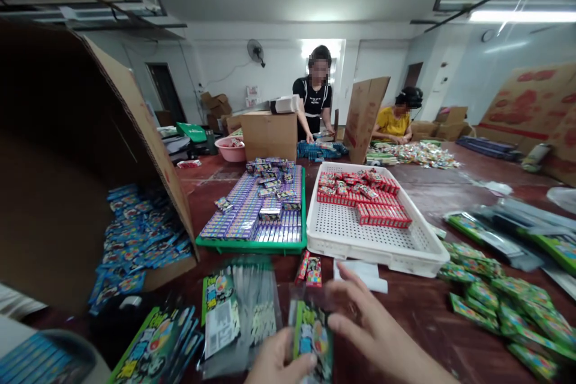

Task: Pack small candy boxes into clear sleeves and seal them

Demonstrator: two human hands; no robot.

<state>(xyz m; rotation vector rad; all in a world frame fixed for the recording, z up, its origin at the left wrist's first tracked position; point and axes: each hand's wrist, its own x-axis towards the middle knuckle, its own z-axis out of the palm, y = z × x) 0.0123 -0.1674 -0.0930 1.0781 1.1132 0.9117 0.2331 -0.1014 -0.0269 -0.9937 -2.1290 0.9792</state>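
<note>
My left hand (282,355) pinches a clear plastic bag with a green and black printed card (310,336), thumb in front. My right hand (366,318) is at the bag's upper right edge, fingers spread and slightly blurred; whether the fingertips touch the bag I cannot tell. Left of it lies a stack of clear bags (263,288) with the same printed card and a white label on top. Just beyond my hands, small red boxes (314,271) rest on the table next to a white paper (363,276).
A green tray (252,247) holds rows of purple boxes; a white perforated tray (369,246) holds red ones. Left stands a large carton (148,126) with blue packets (139,228). Green packets (513,306) lie right. Two people (312,99) work across the table.
</note>
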